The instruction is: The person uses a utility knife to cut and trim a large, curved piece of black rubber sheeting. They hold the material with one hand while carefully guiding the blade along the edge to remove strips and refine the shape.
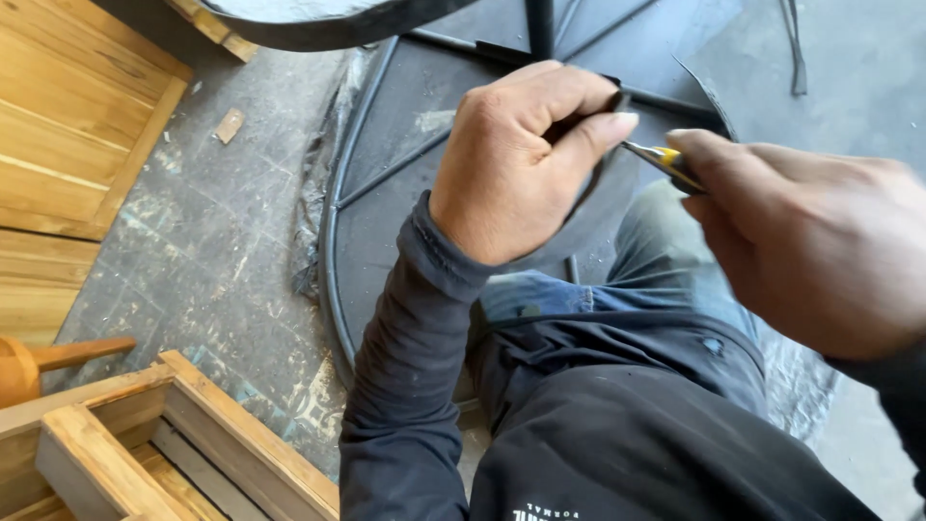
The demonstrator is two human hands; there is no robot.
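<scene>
Rough grey concrete floor (222, 241) lies under a round black metal frame (333, 241). Left hand (511, 164) pinches a thin dark strip (588, 207); right hand (820, 246) closes around a yellow-handled knife (666, 162) touching it.

We see left hand (521, 159) pinching dark strip (603, 198) above metal frame (386, 183); right hand (820, 241) holds yellow-handled knife (666, 162) against strip.

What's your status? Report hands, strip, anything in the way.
Left hand pinching dark strip, fingers closed. Right hand gripping yellow-handled tool, tip at the strip. Round metal frame on floor below; nothing between the hands.
</scene>
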